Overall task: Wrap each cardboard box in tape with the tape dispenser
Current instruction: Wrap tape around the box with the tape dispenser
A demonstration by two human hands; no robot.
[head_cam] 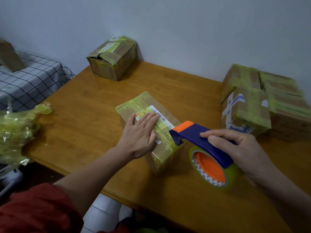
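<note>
Fingers of the left hand lie straight and flat across the label of the cardboard box at the middle of the bench, pinning it down, while the right hand curls round the blue handle of the tape dispenser, whose orange-capped nose meets the box's near right edge. We judge the step to be laying a strip along the top face. We would have the flat palm bear straight down so the box cannot skid, hold the nose low against the cardboard, draw the dispenser in one even pull with the tape taut, then smooth behind it before turning over the edge. We cannot make out the strip itself between nose and box, nor whether it is already stuck; it blends with the yellow-green tape already on the box. The box's underside and far sides are hidden, its label print unreadable. A stack of boxes at right is blurred and cut by the frame; a rear box sits by the wall, its far side unseen; a heap of film at left runs off the edge.
</note>
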